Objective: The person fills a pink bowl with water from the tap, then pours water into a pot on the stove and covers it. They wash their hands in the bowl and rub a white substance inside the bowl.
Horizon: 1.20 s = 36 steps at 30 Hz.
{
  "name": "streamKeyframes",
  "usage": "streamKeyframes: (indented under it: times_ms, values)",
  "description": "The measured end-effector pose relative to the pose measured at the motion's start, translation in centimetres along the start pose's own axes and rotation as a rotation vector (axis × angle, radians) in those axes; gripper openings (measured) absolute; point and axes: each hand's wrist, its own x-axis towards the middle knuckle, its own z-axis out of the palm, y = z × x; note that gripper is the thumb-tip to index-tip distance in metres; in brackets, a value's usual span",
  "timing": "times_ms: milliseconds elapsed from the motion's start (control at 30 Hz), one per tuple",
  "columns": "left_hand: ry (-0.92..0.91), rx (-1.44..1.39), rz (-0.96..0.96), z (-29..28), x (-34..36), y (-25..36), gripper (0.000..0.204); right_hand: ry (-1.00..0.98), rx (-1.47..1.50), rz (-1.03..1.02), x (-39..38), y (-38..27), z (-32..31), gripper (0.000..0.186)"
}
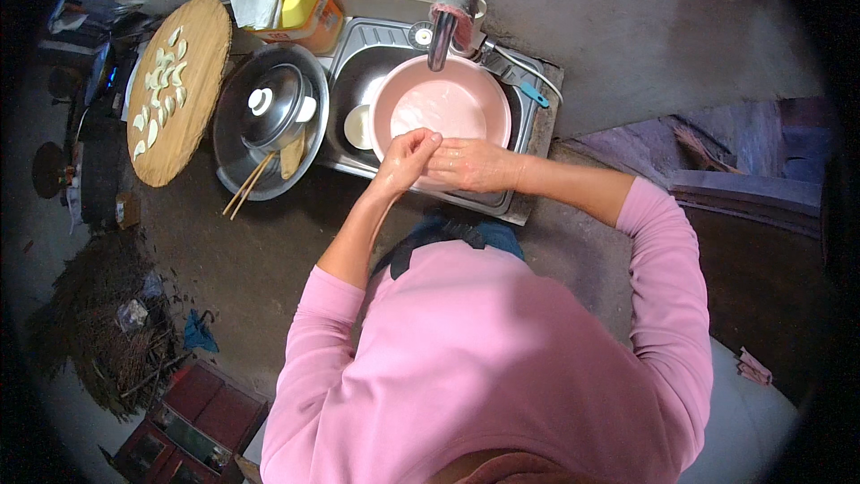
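Both my hands meet over the near rim of a pink basin (502, 100), which sits in the steel sink and holds water. My left hand (408, 161) is curled closed, thumb uppermost, and whatever lies inside it is hidden. Against it rests my right hand (477, 165), its fingers stretched out flat toward the left one, their tips partly covered. Wet skin shines on both. Above the basin hangs a metal faucet (440, 43) wrapped in a grey and pink cloth.
Left of the sink (354, 72), a metal basin (231, 148) carries a lidded pot (276, 108) and chopsticks (249, 184). Farther left, a round wooden board (199, 63) bears several pale crescent-shaped pieces. A yellow pump bottle (300, 4) stands behind. A blue-handled tool (535, 95) lies at the sink's right.
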Motion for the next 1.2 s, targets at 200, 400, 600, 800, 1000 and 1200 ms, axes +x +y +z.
streamKeyframes:
  times_ms: [200,400,600,800,1000,1200]
  values:
    - [0.295,-0.268,-0.258,-0.3,2.9,-6.1,0.025,0.111,0.452,0.281,-0.2,0.9,5.7,0.033]
    - [0.553,-0.6,-0.547,-2.1,8.0,-14.5,0.024,0.618,0.275,1.639,-9.5,8.5,24.3,0.027]
    - [0.644,-0.937,-0.673,0.6,10.5,-17.8,0.048,1.578,2.09,1.616,-6.0,4.2,31.2,0.03]
    - [0.52,-0.425,-0.342,0.0,14.2,-19.8,0.058,1.043,1.647,1.518,0.0,1.9,19.3,0.05]
    - [0.355,-0.384,-0.579,-0.5,15.7,-14.8,0.059,1.041,1.841,1.649,1.8,3.5,16.0,0.06]
    - [0.078,-0.333,-0.348,3.4,14.4,-14.6,0.068,1.162,1.694,1.769,-0.8,5.1,17.4,0.057]
